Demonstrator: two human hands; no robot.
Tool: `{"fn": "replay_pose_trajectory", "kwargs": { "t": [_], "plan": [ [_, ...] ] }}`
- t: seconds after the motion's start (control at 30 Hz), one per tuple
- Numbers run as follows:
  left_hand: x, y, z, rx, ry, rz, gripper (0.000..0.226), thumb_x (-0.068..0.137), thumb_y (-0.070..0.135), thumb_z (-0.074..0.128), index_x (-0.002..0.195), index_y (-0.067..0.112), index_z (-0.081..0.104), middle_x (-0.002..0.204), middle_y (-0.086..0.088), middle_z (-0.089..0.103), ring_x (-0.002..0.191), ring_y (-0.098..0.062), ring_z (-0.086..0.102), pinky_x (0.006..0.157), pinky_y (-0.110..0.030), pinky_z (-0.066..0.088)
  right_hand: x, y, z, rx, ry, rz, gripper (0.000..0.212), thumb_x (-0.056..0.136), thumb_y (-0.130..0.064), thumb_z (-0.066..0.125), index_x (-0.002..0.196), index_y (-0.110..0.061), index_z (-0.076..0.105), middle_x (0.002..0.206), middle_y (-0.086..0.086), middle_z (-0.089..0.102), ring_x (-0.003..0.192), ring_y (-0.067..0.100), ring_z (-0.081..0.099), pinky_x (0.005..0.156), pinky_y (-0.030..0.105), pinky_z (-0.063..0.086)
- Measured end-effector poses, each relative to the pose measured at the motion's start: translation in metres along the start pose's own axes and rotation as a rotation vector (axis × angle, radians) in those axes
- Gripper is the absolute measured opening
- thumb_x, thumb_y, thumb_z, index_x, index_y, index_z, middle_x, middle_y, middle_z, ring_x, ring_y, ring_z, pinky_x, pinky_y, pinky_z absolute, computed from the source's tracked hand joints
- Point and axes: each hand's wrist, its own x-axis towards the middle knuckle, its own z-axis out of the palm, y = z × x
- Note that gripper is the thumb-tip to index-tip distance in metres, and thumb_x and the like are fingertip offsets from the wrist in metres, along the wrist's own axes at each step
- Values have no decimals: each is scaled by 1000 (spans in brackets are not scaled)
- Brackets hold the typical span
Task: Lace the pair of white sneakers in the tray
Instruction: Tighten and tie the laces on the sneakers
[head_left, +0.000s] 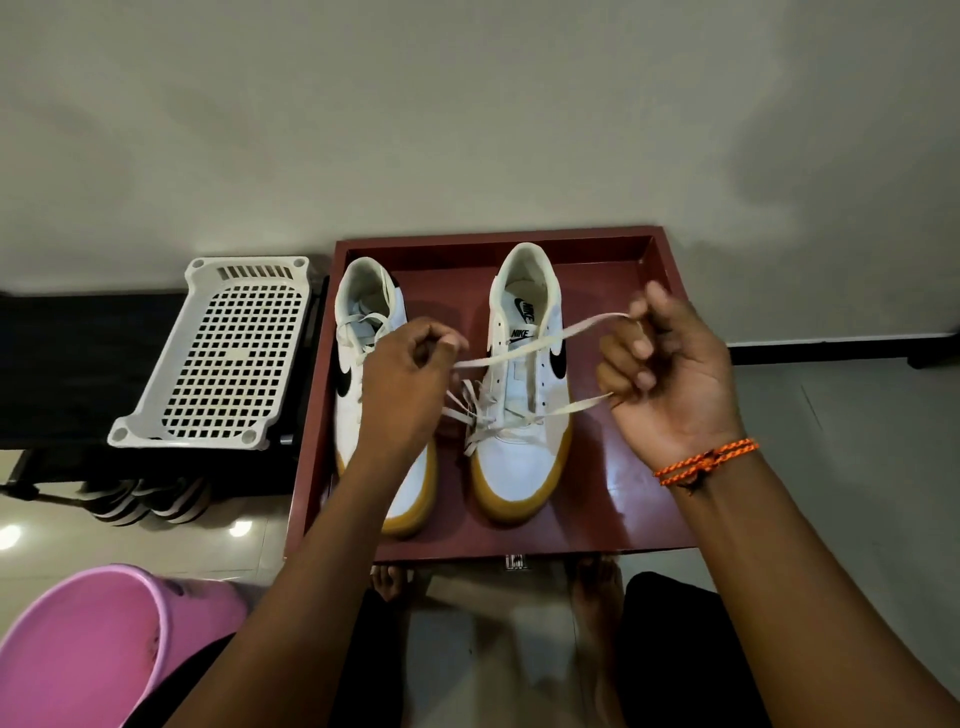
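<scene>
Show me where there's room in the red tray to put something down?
Bare tray floor lies between the right sneaker and the tray's right wall. The strip between the right and left sneaker is narrow, crossed by the lace and both hands.

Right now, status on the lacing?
Left hand and right hand both pinch the lace. Right sneaker laced only at lowest eyelets, in tray. Nothing in the way.

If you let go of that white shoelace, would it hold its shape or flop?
Probably flop: the shoelace is flat and thin, straight only where the left hand and right hand stretch it. Its loose ends by the right sneaker already lie crumpled. Likely very light.
</scene>
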Motion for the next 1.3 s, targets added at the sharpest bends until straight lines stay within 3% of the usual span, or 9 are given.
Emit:
{"fn": "replay_pose_trajectory", "kwargs": {
  "t": [0.1,0.2,0.33,0.5,0.67,0.8,0.97,1.1,1.3],
  "plan": [
    [-7,5,8,-10,-152,187,23,108,5,54,106,10,76,105,2,77,102,-13,71,89,-23,52,-1,10,7,-312,-34,-31,16,104,-11,50,100,-12,65,63,-1,44,45,7,23,47,25,10],
    [-14,15,16,-162,-334,270,27,111,1,47,126,0,69,120,-8,74,117,-17,70,100,-25,51,-3,19,9,-562,-100,-40,17,105,-7,53,113,-12,67,70,4,48,50,11,24,49,28,12],
    [-17,17,21,-311,-435,133,31,112,18,47,134,3,62,90,-15,67,89,-40,67,87,-44,59,-4,22,10,-717,-127,-3,14,106,-5,54,116,-10,63,66,6,48,49,13,24,50,26,14],
    [-15,17,16,-192,-470,102,32,114,26,45,133,14,67,80,8,57,78,-13,55,75,-33,52,-5,20,11,-710,-184,97,28,100,5,46,124,-7,56,59,5,38,45,10,22,49,23,14],
    [-17,18,19,-91,-478,58,23,110,18,58,90,9,65,69,2,57,61,-6,48,62,-22,41,-5,23,14,-773,-208,66,30,99,8,48,125,-4,56,56,7,45,45,12,26,47,23,17],
    [-11,12,11,-18,-412,106,29,108,27,61,84,12,64,69,-11,50,64,-15,44,62,-30,39,-3,17,9,-770,-118,-17,27,98,6,49,117,-8,63,58,8,41,49,14,23,50,28,15],
    [-16,15,17,-101,-505,102,26,115,20,46,118,6,67,75,-15,62,64,-11,54,64,-18,45,-5,15,11,-791,-180,4,36,97,7,41,122,-9,62,59,12,45,47,14,27,48,25,18],
    [-23,9,28,12,-563,111,40,115,32,48,91,16,76,81,-1,74,70,-17,65,70,-34,52,-6,23,12,-908,-203,-18,32,101,7,48,125,-8,63,59,15,52,45,8,40,45,22,30],
    [-7,9,11,-110,-219,84,45,112,27,56,78,-3,59,60,10,51,56,-7,44,58,-27,37,-2,24,6,-972,-85,-87,39,97,8,42,115,-14,69,56,5,40,51,11,32,50,21,29]
  ]
}}
